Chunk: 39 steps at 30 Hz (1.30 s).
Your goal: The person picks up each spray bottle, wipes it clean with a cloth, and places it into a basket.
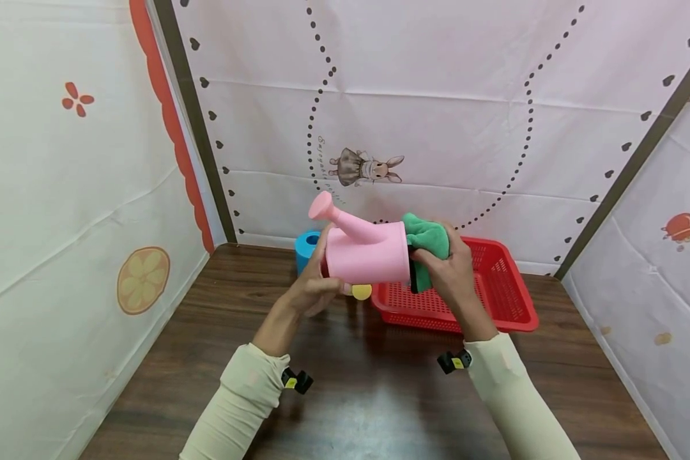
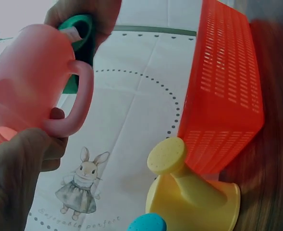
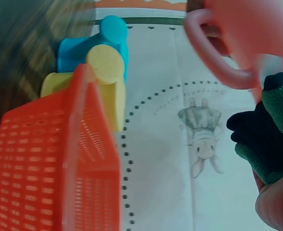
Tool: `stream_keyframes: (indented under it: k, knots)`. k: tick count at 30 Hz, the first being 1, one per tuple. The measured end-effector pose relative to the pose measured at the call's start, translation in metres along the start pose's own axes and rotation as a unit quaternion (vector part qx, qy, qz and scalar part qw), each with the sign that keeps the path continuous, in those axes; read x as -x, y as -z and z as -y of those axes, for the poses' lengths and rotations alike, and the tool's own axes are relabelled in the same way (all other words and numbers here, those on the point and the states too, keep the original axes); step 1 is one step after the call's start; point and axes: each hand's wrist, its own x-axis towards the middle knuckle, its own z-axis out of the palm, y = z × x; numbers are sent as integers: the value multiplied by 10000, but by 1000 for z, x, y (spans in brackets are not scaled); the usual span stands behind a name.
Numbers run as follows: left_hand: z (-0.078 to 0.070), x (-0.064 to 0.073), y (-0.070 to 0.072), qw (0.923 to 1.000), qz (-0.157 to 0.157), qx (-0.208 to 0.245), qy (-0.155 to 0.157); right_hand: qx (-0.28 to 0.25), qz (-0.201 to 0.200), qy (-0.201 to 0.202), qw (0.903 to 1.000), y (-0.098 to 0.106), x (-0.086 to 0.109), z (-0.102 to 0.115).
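Note:
A pink watering can (image 1: pixel 368 254) is held up on its side above the table, its spout pointing up and to the left in the head view. My left hand (image 1: pixel 315 286) grips its left end; the left wrist view shows fingers beside the loop handle (image 2: pixel 86 98). In my right hand (image 1: pixel 453 271) is a bunched green cloth (image 1: pixel 428 237) with a black part, held against the can's right end. The right wrist view shows the cloth (image 3: pixel 281 103) close to the can's handle (image 3: pixel 211 53). Part of the left fingers is hidden behind the can.
A red perforated basket (image 1: pixel 520 306) stands on the dark wood table (image 1: pixel 345 396) behind and below the right hand. Left of it are a yellow watering can (image 2: pixel 199 204) and a blue one (image 3: pixel 76 54). Printed sheets (image 1: pixel 437 128) enclose the back and sides.

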Motion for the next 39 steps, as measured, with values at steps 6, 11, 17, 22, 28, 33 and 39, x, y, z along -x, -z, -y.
stream_keyframes:
  k: [6,11,17,22,28,33,39]
  knots:
    - [7,-4,2,9949,-980,-130,-213,54,202,11,9998,-3,9,-10]
    - [10,-8,4,9858,-1638,8,-366,61,340,142,9993,-7,15,-9]
    - [13,-10,6,9789,-1996,-167,-413,169,135,762,9969,-11,17,1]
    - [15,-11,4,9758,-2098,-417,-458,649,-135,1460,9871,-10,13,10]
    - [16,-11,3,9678,-2261,-1037,-393,1449,-226,2346,9610,-10,9,13]
    - [17,-8,5,9602,-2276,-1601,-251,1966,122,3016,9329,-13,2,15]
    - [18,-7,7,9545,-2117,-2096,-157,2203,743,3208,9182,-18,-4,19]
